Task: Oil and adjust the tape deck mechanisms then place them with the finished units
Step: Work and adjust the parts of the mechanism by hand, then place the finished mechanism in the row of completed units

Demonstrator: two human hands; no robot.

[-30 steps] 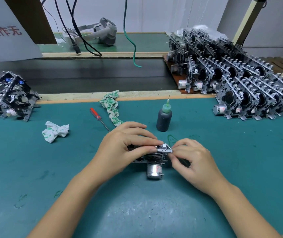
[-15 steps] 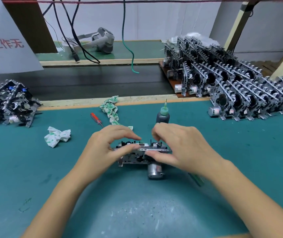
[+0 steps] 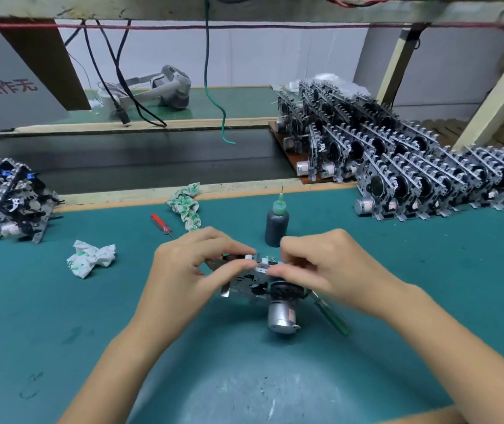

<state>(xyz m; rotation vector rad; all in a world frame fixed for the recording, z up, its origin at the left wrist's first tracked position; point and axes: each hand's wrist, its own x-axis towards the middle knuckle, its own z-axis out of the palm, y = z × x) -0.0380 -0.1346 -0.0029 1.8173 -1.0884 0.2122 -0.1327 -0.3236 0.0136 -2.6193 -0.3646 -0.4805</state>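
Teal mat (image 3: 61, 316) under everything, and dead centre of the frame you've got one tape deck mechanism (image 3: 253, 280) pinched between both hands. Your left hand (image 3: 195, 264) has thumb and fingers curled onto the left end of the metal frame, and your right hand (image 3: 324, 264) is pinching the top edge from the other side, fingertips nearly meeting over the small white parts on top. Its silver motor (image 3: 281, 319) hangs out the bottom toward you, just below your hands. Can't tell if the unit is resting on the mat or lifted a bit.

Looks to me like you're in the adjusting step, fiddling with those top parts by hand. A green-handled tool (image 3: 333, 316) pokes out from under your right wrist, but I can't tell if you're gripping it or it's just lying there.

Next move, I'd guess: either reach for the oil bottle (image 3: 276, 221), standing just beyond your fingertips, or carry the unit to the finished units (image 3: 428, 185) lined up in rows at the right of the frame. That needs a solid grip on the frame, not the motor. The pile of mechanisms (image 3: 6, 200) at the left edge is probably still waiting. The red screwdriver (image 3: 160, 223) sits above your left hand.
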